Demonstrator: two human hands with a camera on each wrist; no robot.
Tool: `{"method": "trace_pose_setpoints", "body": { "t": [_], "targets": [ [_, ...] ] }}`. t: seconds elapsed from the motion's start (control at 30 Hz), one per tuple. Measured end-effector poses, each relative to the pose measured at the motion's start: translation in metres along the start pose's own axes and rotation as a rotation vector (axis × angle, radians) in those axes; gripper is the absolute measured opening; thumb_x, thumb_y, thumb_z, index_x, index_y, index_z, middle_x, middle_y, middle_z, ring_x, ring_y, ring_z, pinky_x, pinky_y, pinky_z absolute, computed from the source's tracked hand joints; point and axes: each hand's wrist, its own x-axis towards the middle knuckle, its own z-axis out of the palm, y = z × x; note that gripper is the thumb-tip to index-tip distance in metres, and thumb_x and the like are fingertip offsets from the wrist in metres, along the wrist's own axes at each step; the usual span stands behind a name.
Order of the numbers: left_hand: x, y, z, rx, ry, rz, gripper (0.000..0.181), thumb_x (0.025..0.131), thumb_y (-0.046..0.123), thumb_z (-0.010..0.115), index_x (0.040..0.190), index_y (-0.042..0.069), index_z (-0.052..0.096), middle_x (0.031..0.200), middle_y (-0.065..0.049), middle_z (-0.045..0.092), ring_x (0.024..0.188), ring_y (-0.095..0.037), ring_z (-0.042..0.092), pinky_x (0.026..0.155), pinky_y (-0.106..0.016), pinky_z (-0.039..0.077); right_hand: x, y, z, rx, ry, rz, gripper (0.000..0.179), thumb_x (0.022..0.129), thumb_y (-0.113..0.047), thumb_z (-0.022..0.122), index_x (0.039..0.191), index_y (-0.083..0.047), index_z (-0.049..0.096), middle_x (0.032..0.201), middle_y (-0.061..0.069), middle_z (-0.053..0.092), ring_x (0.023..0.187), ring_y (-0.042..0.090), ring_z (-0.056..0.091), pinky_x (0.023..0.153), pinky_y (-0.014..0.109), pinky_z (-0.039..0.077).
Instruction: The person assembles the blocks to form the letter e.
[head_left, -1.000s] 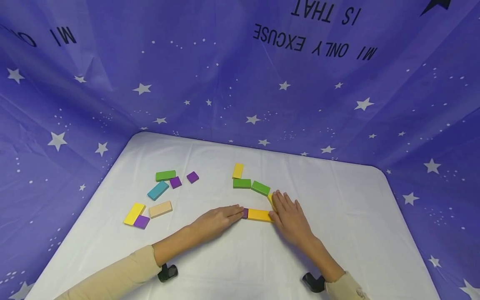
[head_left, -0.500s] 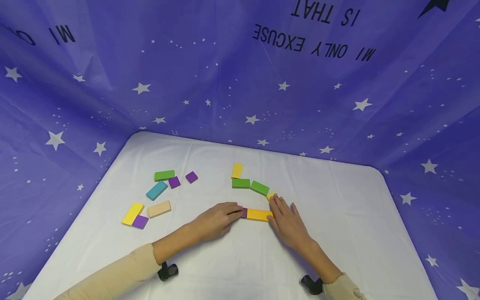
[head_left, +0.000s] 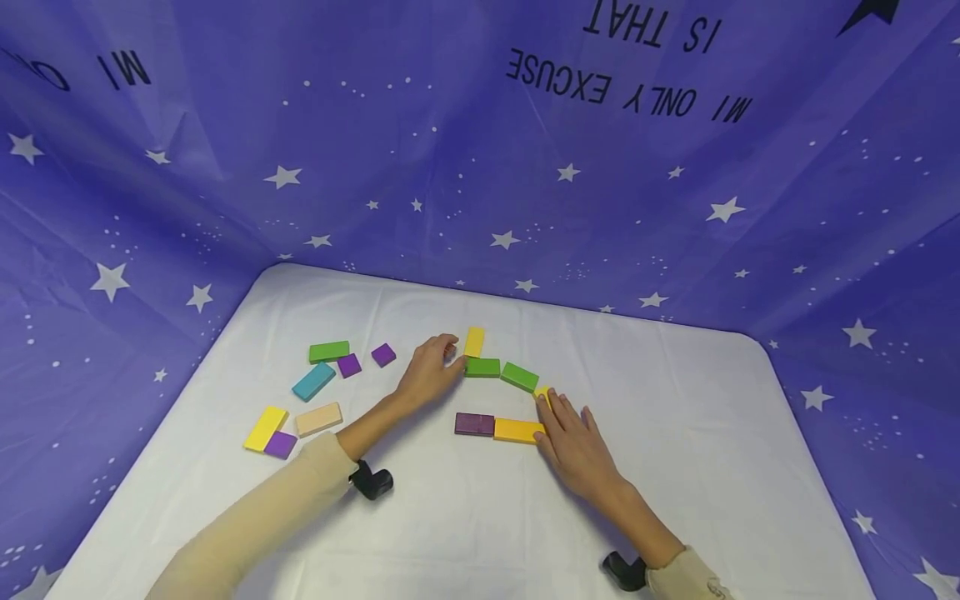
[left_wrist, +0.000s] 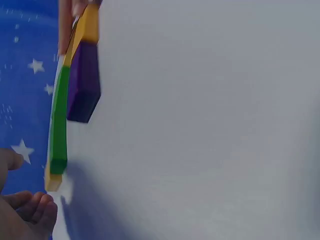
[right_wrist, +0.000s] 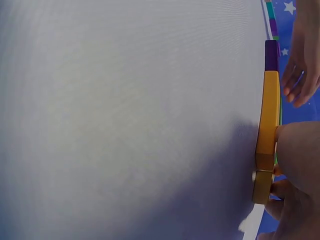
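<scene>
My left hand (head_left: 429, 372) is beside the upper yellow block (head_left: 475, 342) and the left green block (head_left: 483, 367) in the head view, its fingers and thumb apart with nothing between them. A second green block (head_left: 520, 377) slants down toward another yellow block (head_left: 542, 392), mostly covered by my right hand (head_left: 579, 446). The fingers of that hand lie straight over this block, while its thumb touches the right end of an orange block (head_left: 517, 430). A dark purple block (head_left: 474, 424) lies end to end with the orange one, as the right wrist view also shows.
Left on the white table (head_left: 450, 533) lie a green block (head_left: 329, 352), a teal block (head_left: 314, 381), a tan block (head_left: 318, 419), a yellow block (head_left: 266, 428) and several small purple blocks (head_left: 383, 355). A starry purple-blue curtain (head_left: 420, 150) stands around the table.
My left hand has let go of the dark purple block and moved up and left, toward the upper yellow block. The purple block is now uncovered. My right hand has stayed nearly in place.
</scene>
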Motion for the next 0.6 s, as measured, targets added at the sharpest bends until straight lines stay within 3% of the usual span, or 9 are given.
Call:
{"method": "trace_pose_setpoints", "body": {
  "t": [0.17,0.37,0.6],
  "targets": [
    [0.025,-0.003,0.009,0.000,0.003,-0.095,0.047,0.090,0.026,0.073,0.117,-0.011,0.062,0.099,-0.017,0.064,0.092,-0.028,0.059,0.086,-0.042,0.051,0.000,0.000,-0.001,0.010,0.003,-0.005,0.062,0.104,-0.033,0.054,0.154,-0.002,0.035,0.159,0.020,0.029,0.144,0.037,0.029,0.113,0.064,0.022],
    [0.045,0.002,0.017,0.111,-0.049,-0.204,0.055,0.085,0.036,0.076,0.114,-0.009,0.061,0.105,-0.019,0.062,0.096,-0.031,0.059,0.086,-0.044,0.051,-0.001,0.001,0.000,0.006,0.007,-0.008,0.061,0.104,-0.034,0.053,0.153,-0.002,0.035,0.159,0.019,0.029,0.144,0.037,0.029,0.113,0.064,0.022],
    [0.055,0.005,0.016,0.151,-0.070,-0.242,0.035,0.082,0.021,0.075,0.102,-0.006,0.064,0.098,-0.015,0.063,0.088,-0.027,0.058,0.077,-0.040,0.053,0.000,0.002,0.001,0.009,0.012,-0.014,0.061,0.104,-0.034,0.053,0.153,-0.002,0.035,0.159,0.019,0.029,0.145,0.037,0.028,0.113,0.064,0.021]
  ]
}}
